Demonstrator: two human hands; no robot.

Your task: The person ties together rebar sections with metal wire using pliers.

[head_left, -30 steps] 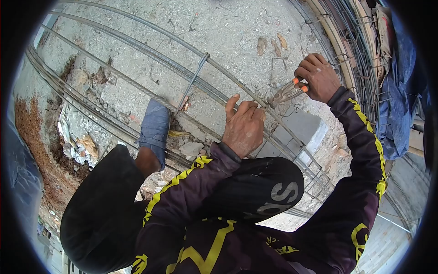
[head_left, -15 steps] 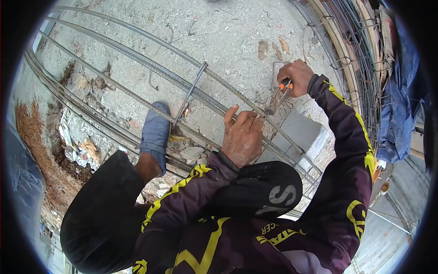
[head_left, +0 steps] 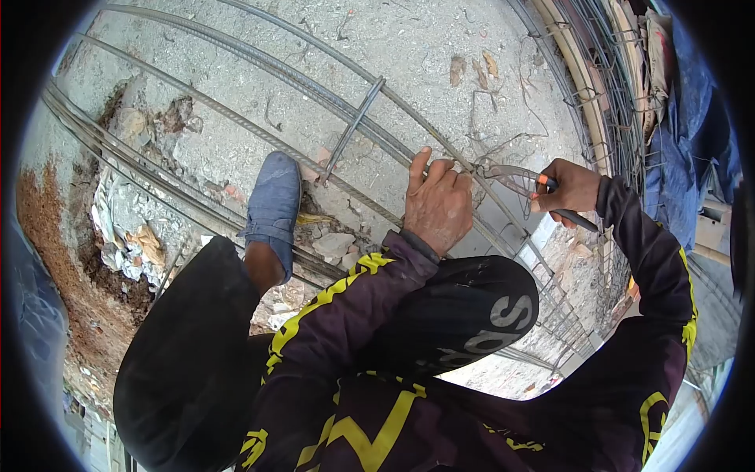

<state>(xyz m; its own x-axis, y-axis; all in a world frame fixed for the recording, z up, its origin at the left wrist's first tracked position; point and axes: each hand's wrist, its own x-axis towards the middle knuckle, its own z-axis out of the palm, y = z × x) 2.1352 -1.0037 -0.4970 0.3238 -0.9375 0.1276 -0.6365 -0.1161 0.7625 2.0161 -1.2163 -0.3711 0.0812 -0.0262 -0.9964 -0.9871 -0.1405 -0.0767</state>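
My right hand grips a pair of pincers with black and orange handles, spread apart. The jaws touch or lie very near a long steel rebar; wire there is too fine to make out. My left hand rests over the neighbouring ribbed rebar, fingers bent around it and the index finger lifted somewhat. Its fingertips are partly hidden. A rectangular steel stirrup crosses the bars to the left of that hand.
My shoe stands among the bars. Loose wire and dry leaves lie on the rough concrete. Bundled rebar and a blue tarp line the right side. Rubble and crumpled wrapping lie at left.
The pincers have swung from pointing down toward me to lying sideways, and their handles are spread wider. My right hand has moved right and down. The rebar has shifted slightly in view.
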